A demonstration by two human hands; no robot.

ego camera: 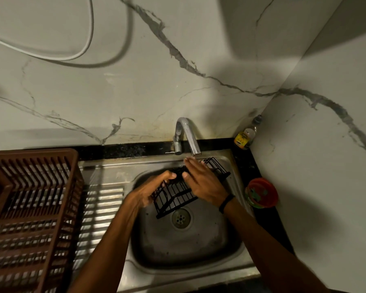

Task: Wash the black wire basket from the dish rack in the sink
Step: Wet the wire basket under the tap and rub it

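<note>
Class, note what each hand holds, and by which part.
The left hand grips the black wire basket by the wires at its end away from the tap. The right hand lies flat across its top, fingers straight, gripping nothing.

Grey-veined marble wall (178, 60), white cable (51, 56), black countertop edge (125, 150), dim light

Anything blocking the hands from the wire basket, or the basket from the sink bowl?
Nothing visible. The left hand grips the black wire basket; the right hand lies across its top. It is held over the sink bowl, under the faucet spout. Only the drain shows below it.
</note>
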